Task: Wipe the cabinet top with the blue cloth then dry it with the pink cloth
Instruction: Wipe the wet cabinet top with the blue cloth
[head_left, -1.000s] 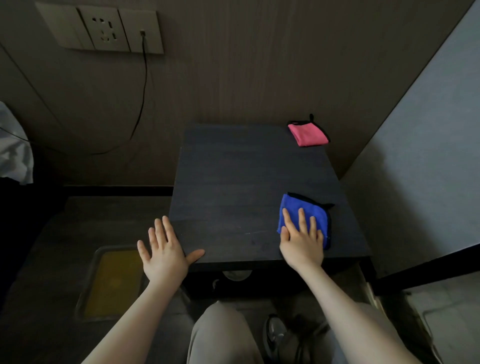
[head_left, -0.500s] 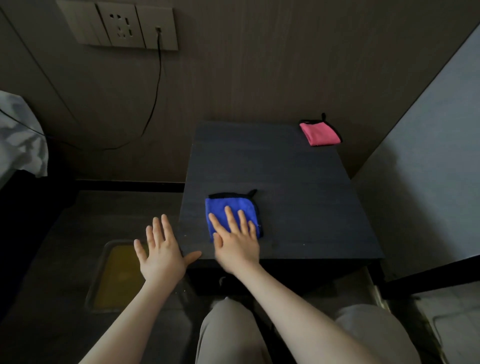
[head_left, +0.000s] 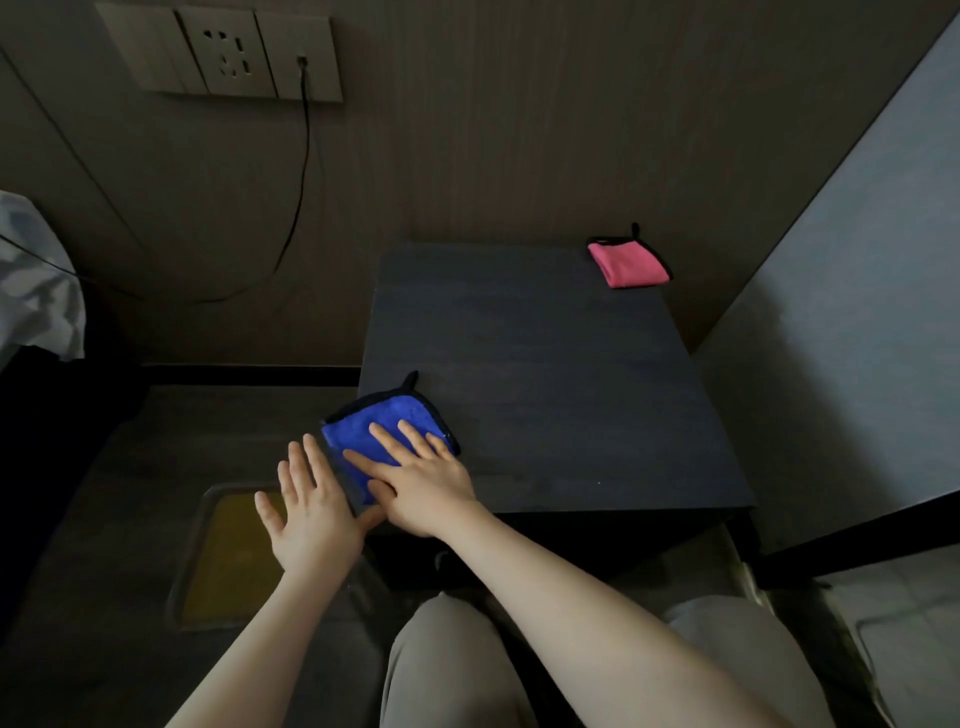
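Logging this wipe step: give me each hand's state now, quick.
Left hand: open, fingers spread, holding nothing, beside the cabinet top's near-left corner.
Right hand: open and flat, pressing on the blue cloth, not gripping it.

Our right hand (head_left: 426, 488) lies palm down, fingers (head_left: 387, 439) spread and flat, pointing toward eleven o'clock. Its forearm runs back toward five o'clock, crossing in front of our body, bare to the frame edge. Our left hand (head_left: 311, 525) sits just beside it at nine o'clock, open, back facing up, its four fingers close together and stretched toward twelve. The left thumb reaches out toward two o'clock and appears to touch the right hand near its thumb base. The left forearm runs down toward seven o'clock.
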